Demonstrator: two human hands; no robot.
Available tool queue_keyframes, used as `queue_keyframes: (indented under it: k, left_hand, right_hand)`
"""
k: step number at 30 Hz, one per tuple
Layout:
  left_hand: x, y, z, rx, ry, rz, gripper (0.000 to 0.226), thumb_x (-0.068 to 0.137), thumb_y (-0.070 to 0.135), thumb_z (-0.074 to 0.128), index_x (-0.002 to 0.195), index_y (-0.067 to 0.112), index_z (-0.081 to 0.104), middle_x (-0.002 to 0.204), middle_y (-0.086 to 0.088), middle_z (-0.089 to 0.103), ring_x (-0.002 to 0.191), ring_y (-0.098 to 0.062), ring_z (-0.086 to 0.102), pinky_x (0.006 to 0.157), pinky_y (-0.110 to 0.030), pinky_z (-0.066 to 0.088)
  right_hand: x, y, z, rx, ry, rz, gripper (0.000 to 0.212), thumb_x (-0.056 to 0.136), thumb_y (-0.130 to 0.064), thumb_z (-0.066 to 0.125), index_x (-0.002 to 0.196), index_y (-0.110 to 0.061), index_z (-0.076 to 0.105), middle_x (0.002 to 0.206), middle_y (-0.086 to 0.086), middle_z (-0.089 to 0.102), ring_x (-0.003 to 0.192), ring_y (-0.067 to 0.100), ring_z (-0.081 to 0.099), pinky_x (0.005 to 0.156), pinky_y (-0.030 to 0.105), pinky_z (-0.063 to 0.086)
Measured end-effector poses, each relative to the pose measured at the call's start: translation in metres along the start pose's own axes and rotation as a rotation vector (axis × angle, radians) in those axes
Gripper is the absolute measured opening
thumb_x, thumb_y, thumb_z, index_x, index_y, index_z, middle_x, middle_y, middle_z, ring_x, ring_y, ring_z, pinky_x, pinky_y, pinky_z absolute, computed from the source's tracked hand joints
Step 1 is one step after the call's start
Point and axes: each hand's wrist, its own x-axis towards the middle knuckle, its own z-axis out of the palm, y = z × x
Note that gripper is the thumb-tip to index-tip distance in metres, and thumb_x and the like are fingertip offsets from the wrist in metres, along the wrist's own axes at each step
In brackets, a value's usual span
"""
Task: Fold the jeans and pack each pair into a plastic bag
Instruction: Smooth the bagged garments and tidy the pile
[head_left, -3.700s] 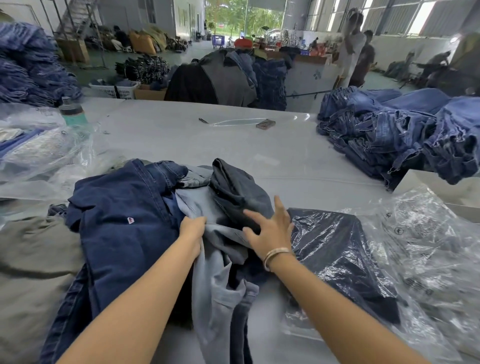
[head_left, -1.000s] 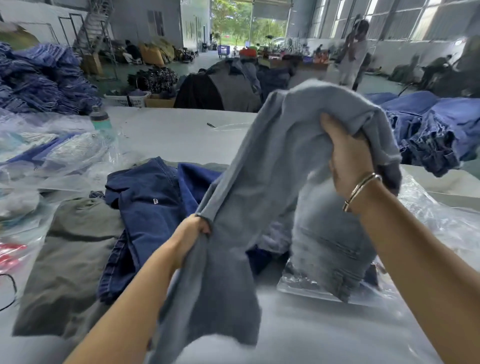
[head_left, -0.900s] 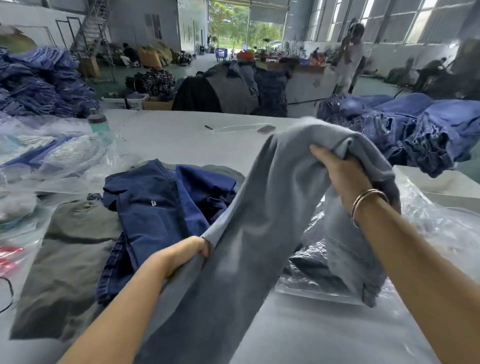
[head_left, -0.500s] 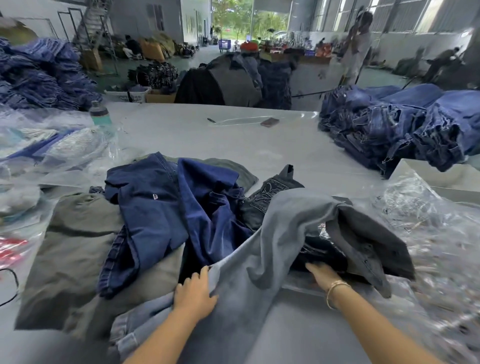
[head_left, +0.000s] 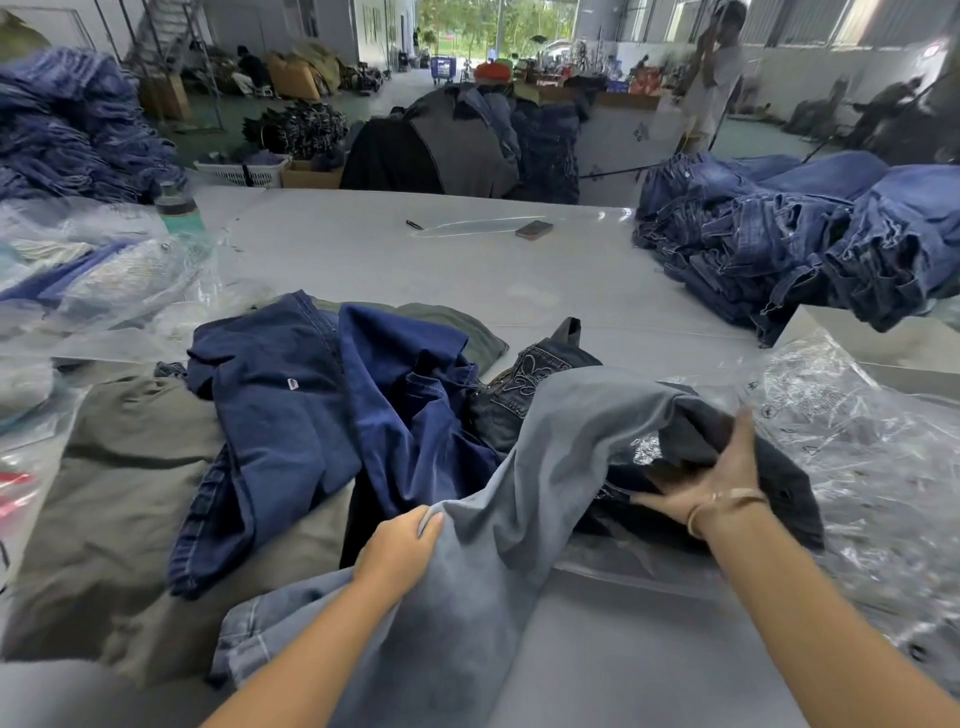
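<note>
Both hands on pale grey-blue jeans, lower centre of frame.
Left hand (head_left: 397, 545): fingers (head_left: 423, 522) curled, gripping a fold of the grey-blue jeans (head_left: 519, 493). Right hand (head_left: 711, 480): fingers spread wide, pressing the dark upper end of the same pair onto a plastic bag (head_left: 857, 457) at right. Jeans lie across the desk (head_left: 363, 249), overlapping dark blue jeans (head_left: 291, 415) at centre left. Stacked denim (head_left: 779, 239) upper right.
</note>
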Motion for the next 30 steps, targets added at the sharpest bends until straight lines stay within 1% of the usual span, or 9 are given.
queue_keyframes:
  k: [3,5,8,11,16,20,23,25,30]
  left_hand:
    - [-0.001,-0.005,-0.002,0.05,0.003,0.003,0.035,0.096,0.047,0.039,0.082,0.019,0.056,0.082,0.003,0.066,0.084,-0.021,0.06,0.075,-0.034,0.047]
    - [0.001,-0.007,-0.004,0.091,0.009,0.006,0.037,0.096,0.047,0.038,0.081,0.019,0.057,0.079,0.005,0.065,0.082,-0.02,0.06,0.073,-0.033,0.047]
    - [0.007,-0.005,-0.009,0.205,-0.044,0.001,0.038,0.094,0.045,0.038,0.071,0.019,0.052,0.077,0.004,0.063,0.078,-0.019,0.059,0.067,-0.031,0.045]
    - [0.017,0.003,-0.017,0.471,-0.246,0.078,0.034,0.089,0.044,0.041,0.064,0.022,0.05,0.077,0.003,0.061,0.076,-0.02,0.056,0.063,-0.03,0.04]
    - [0.021,0.013,-0.013,0.769,-0.445,0.227,0.028,0.085,0.045,0.044,0.071,0.023,0.054,0.08,0.001,0.06,0.078,-0.024,0.056,0.067,-0.03,0.04]
    - [0.015,0.023,0.014,0.703,-0.232,0.327,0.03,0.086,0.045,0.043,0.084,0.022,0.063,0.094,-0.001,0.068,0.088,-0.026,0.063,0.064,-0.029,0.039]
    - [0.017,0.025,0.025,0.682,-0.108,0.347,0.029,0.088,0.047,0.047,0.09,0.024,0.063,0.095,0.0,0.068,0.088,-0.025,0.064,0.064,-0.029,0.038]
    - [0.018,0.022,0.025,0.711,-0.107,0.283,0.029,0.089,0.045,0.048,0.093,0.023,0.065,0.098,-0.001,0.068,0.091,-0.025,0.065,0.067,-0.03,0.04]
    - [0.011,0.014,0.03,0.786,-0.046,0.3,0.036,0.092,0.041,0.041,0.12,0.023,0.055,0.12,-0.001,0.056,0.113,-0.024,0.052,0.087,-0.035,0.039]
  right_hand:
    - [0.012,-0.028,0.002,0.039,0.203,-0.13,0.039,0.088,-0.054,0.046,0.108,-0.021,0.048,0.076,-0.002,0.07,0.091,0.021,0.056,0.091,0.039,0.047]
    - [0.027,-0.036,-0.002,-0.073,0.339,-0.308,0.014,0.1,-0.024,0.032,0.087,-0.022,0.039,0.034,-0.016,0.051,0.064,0.006,0.046,0.062,0.02,0.041]
    - [0.028,-0.049,-0.004,-0.234,0.469,-0.521,0.02,0.091,-0.012,0.043,0.072,-0.019,0.044,0.059,-0.004,0.059,0.054,0.007,0.049,0.056,0.023,0.037]
    - [0.012,-0.074,0.0,-0.332,0.591,-0.791,0.029,0.077,-0.012,0.054,0.1,0.002,0.065,0.093,0.004,0.056,0.082,0.016,0.054,0.068,0.028,0.041]
    - [-0.014,-0.09,-0.014,-0.803,0.512,-1.242,0.04,0.064,-0.015,0.039,0.078,0.016,0.06,0.08,0.036,0.063,0.077,0.039,0.062,0.066,0.044,0.04]
    - [-0.027,-0.035,-0.018,-1.256,0.137,-1.638,0.019,0.07,-0.001,0.044,0.072,0.006,0.062,0.071,0.028,0.06,0.06,0.04,0.06,0.056,0.037,0.043]
    - [-0.019,0.027,-0.046,-1.696,-0.236,-1.887,0.031,0.082,-0.011,0.043,0.089,-0.018,0.072,0.099,0.009,0.07,0.084,0.029,0.069,0.075,0.043,0.052]
    - [0.0,0.074,-0.077,-2.065,-0.286,-1.843,0.039,0.076,-0.015,0.047,0.099,-0.029,0.075,0.11,0.0,0.071,0.097,0.024,0.069,0.078,0.066,0.046]
    - [0.014,0.13,-0.118,-2.495,-0.31,-1.321,0.051,0.069,-0.02,0.035,0.094,-0.039,0.075,0.104,-0.009,0.072,0.105,0.02,0.061,0.068,0.07,0.046]
